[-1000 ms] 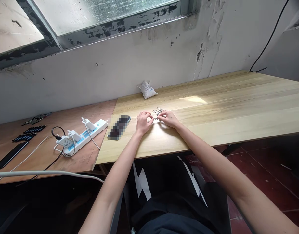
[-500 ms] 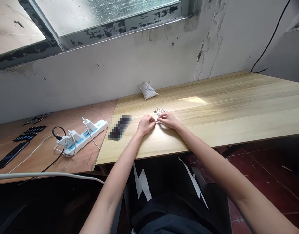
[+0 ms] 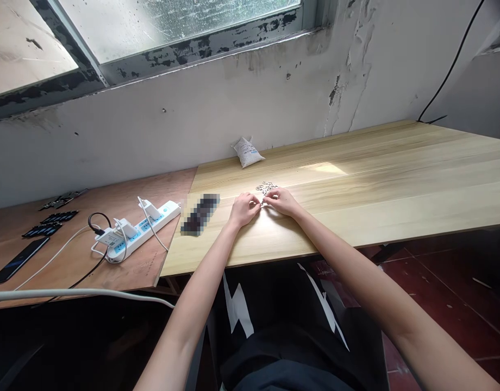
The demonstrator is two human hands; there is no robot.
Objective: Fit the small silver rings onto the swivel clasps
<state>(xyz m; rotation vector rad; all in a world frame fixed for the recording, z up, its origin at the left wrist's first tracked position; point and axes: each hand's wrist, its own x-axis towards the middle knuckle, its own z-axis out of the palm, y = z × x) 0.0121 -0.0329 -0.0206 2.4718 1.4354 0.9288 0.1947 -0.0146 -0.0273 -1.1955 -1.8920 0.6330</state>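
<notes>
My left hand rests on the pale wooden table, its thumb and fingers pinched together. Facing it, my right hand is also closed in a pinch, the fingertips of both hands almost meeting. Between them shows a tiny dark piece, too small to name, and how it is shared by the fingers is unclear. Just beyond the fingertips lies a small heap of metallic, ring-like pieces, partly hidden by my right hand; I cannot tell whether they are linked.
A white printed packet leans near the wall. Left of my hands lies a pixelated dark object. On the brown board stand a white power strip with plugged chargers and cables, a phone and black parts.
</notes>
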